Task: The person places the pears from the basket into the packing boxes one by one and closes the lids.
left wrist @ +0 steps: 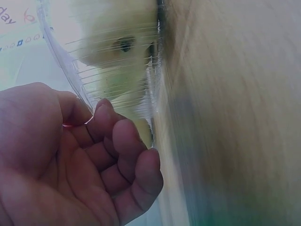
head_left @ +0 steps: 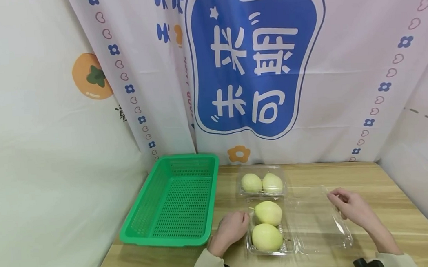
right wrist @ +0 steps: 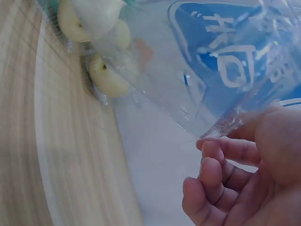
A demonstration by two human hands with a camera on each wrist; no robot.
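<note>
A clear plastic clamshell container point(head_left: 251, 245) holds two pale yellow pears point(head_left: 267, 237) in its base, one nearer me than the other. My left hand point(head_left: 231, 227) is at the base's left side; in the left wrist view its thumb and forefinger pinch the thin rim point(left wrist: 70, 80). The hinged lid point(head_left: 313, 221) stretches out to the right, swung away from the pears. At its far right corner my right hand point(head_left: 352, 206) pinches the lid's edge between thumb and forefinger, and the right wrist view shows the lid point(right wrist: 155, 89) raised off the table.
A second clear container point(head_left: 244, 193) with two pears point(head_left: 272, 183) stands behind the first. To the left is a green perforated basket point(head_left: 212, 207) with nothing in it. A printed cloth point(head_left: 266, 146) hangs at the back edge of the wooden table point(head_left: 406, 215).
</note>
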